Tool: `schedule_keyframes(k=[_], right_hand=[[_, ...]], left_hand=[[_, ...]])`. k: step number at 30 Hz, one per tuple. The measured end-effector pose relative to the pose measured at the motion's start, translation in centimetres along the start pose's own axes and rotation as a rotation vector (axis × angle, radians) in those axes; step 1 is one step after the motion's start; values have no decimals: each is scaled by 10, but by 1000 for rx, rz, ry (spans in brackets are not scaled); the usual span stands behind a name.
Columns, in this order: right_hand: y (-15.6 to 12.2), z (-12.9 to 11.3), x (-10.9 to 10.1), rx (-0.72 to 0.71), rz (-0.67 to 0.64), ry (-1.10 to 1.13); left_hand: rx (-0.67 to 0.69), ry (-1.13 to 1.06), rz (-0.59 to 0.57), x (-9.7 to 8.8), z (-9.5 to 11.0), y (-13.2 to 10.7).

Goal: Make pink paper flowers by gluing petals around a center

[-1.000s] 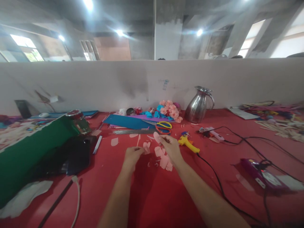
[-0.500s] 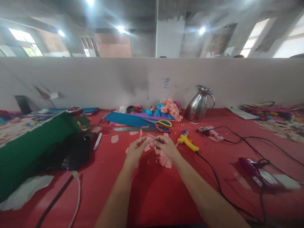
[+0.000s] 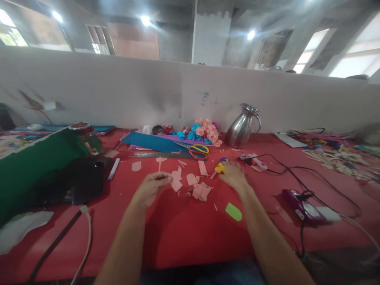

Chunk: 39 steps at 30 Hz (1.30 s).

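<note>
The thumb and fingers of my left hand (image 3: 154,186) are pinched together at a pink paper petal (image 3: 177,174); its held edge is partly hidden. My right hand (image 3: 234,175) lies over the yellow glue gun (image 3: 219,168), fingers closed round its handle, which the hand mostly covers. The gun's nozzle side points left. Between the hands, more pink paper pieces (image 3: 202,191) and small scraps lie on the red table (image 3: 184,233). A light green rounded piece (image 3: 233,211) rests near my right forearm.
Yellow-and-red-handled scissors (image 3: 199,150) lie on a blue sheet (image 3: 148,141). Pink paper flowers (image 3: 209,130) and a steel jug (image 3: 242,126) stand behind. Cords run from a purple power strip (image 3: 303,208) at right. A green box wall (image 3: 44,158) and black object (image 3: 89,180) are left.
My hands have moved apart from the pink piece they were both holding. My right hand has gone right onto the glue gun; my left has shifted left. The green piece has come into view.
</note>
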State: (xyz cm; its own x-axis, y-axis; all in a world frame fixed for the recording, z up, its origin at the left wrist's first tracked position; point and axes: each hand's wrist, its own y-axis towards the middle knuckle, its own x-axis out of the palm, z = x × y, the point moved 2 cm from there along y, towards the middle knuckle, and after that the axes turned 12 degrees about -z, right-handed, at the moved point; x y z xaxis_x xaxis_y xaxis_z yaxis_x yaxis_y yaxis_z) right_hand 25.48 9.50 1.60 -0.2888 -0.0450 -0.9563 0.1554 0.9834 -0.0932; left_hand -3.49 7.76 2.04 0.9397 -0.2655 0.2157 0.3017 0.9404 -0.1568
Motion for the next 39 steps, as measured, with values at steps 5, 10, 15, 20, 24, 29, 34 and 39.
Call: schedule_keyframes(k=[5, 10, 15, 20, 24, 29, 34, 39], right_hand=[[2, 25, 15, 104, -102, -124], [5, 27, 7, 60, 11, -41], [-26, 15, -16, -150, 27, 283], [-74, -40, 0, -474, -487, 623], [-91, -75, 15, -644, -521, 563], [-88, -86, 18, -714, -518, 497], [-84, -83, 23, -639, -543, 486], [-82, -84, 28, -630, -516, 427]], left_hand=[[-112, 146, -11, -10, -12, -8], [-58, 376, 112, -19, -20, -2], [-86, 641, 141, -19, -25, 3], [-125, 757, 120, -20, -28, 5], [-73, 869, 75, -21, -28, 8], [-89, 901, 71, -19, -26, 6], [-94, 896, 68, -16, -24, 4], [-56, 866, 49, -15, -25, 1]])
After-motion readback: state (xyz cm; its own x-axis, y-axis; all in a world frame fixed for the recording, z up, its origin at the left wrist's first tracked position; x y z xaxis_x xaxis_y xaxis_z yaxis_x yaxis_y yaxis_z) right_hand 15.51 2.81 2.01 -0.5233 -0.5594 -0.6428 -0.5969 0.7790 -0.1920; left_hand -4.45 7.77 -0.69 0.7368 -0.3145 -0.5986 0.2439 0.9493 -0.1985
